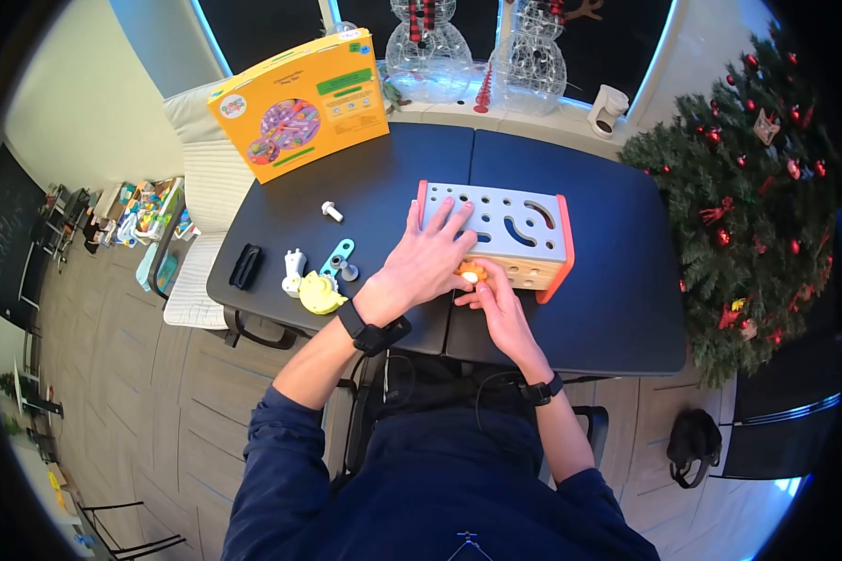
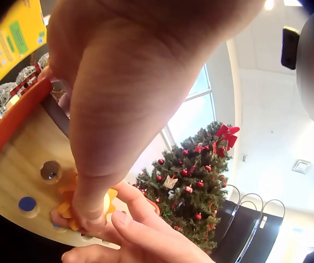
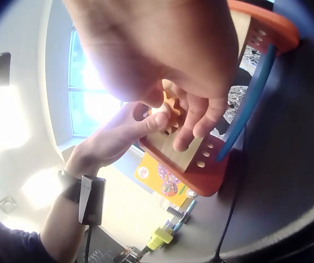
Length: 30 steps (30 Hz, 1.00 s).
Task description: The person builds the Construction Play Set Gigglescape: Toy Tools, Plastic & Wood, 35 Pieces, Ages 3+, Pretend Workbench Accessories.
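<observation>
Orange gear (image 1: pixel 479 269) in the head view, up at the box's wooden side (image 1: pixel 511 272), right between the two hands. Left grip (image 1: pixel 419 266) has its fingers laid out over the grey panel (image 1: pixel 496 224), thumb down at the gear; right grip (image 1: pixel 505 320) looks to be pinching its near edge. White bolt (image 1: pixel 332 212) is on the worktop (image 1: pixel 384 168), off left of both.

Left wrist view: thumb's over the pale hub (image 2: pixel 106 202), blue plug (image 2: pixel 27 204) just beside. I'd push dead centre so it doesn't tilt.

Right wrist view: fingers curled by the gear; I'd steady it lightly. Can't tell if it's seated, tbh.
</observation>
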Motion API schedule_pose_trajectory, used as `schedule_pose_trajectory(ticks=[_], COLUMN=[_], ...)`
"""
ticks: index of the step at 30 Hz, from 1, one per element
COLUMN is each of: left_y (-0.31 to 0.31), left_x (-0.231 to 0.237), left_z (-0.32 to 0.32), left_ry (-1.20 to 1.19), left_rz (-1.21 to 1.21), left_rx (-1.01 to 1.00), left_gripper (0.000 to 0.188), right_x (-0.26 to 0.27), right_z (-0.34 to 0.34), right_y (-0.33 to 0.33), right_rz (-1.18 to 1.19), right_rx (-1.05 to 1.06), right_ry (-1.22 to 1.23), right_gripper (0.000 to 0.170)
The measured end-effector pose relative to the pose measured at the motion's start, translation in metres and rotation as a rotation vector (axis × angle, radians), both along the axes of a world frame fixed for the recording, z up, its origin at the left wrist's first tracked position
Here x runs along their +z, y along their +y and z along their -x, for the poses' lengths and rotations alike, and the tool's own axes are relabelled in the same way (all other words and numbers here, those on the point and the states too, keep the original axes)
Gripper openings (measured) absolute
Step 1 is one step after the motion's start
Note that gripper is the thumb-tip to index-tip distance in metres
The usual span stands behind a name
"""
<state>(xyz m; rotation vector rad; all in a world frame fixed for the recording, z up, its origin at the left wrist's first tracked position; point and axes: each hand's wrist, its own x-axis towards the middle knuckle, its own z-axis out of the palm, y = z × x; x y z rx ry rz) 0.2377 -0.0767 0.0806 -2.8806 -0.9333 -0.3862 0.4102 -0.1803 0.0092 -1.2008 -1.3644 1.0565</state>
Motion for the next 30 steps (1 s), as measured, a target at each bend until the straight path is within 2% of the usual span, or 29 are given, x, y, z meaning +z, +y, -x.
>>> schedule_pose_trajectory(ticks=[8, 11, 12, 13, 15, 17, 18, 21, 25, 28, 30], left_y=[0.002, 0.018, 0.019, 0.029, 0.036, 0.047, 0.05, 0.05, 0.044, 0.042, 0.035], left_x=[-0.006, 0.011, 0.016, 0.004, 0.009, -0.011, -0.02, -0.053, -0.054, -0.056, -0.05], left_z=[0.008, 0.028, 0.039, 0.051, 0.085, 0.12, 0.135, 0.165, 0.163, 0.161, 0.154], left_ry=[-0.123, -0.508, -0.722, -0.851, -0.671, -0.326, -0.221, 0.02, -0.066, -0.114, -0.292], left_rz=[0.064, 0.543, 0.685, 0.644, 0.482, 0.307, 0.363, 0.294, 0.435, 0.396, 0.551], left_rx=[-0.043, -0.135, -0.112, -0.082, 0.147, 0.295, 0.377, 0.452, 0.47, 0.373, 0.342], left_gripper=[0.061, 0.05, 0.039, 0.034, 0.03, 0.027, 0.028, 0.03, 0.027, 0.022, 0.02], right_x=[0.007, 0.001, 0.004, 0.007, 0.009, 0.008, 0.009, 0.011, 0.011, 0.017, 0.022], right_z=[-0.01, -0.017, -0.019, -0.021, -0.024, -0.028, -0.027, -0.022, -0.017, -0.014, -0.014], right_y=[-0.018, -0.027, -0.03, -0.034, -0.039, -0.043, -0.044, -0.049, -0.049, -0.05, -0.049], right_rz=[0.017, 0.033, 0.039, 0.042, 0.066, 0.092, 0.098, 0.108, 0.105, 0.118, 0.117], right_rx=[-0.004, -0.005, -0.003, -0.003, 0.01, 0.047, 0.063, 0.105, 0.162, 0.182, 0.196], right_ry=[-0.111, -0.115, -0.122, -0.127, -0.126, -0.13, -0.128, -0.115, -0.093, -0.111, -0.133], right_gripper=[0.051, 0.055, 0.056, 0.056, 0.05, 0.046, 0.045, 0.04, 0.038, 0.037, 0.036])
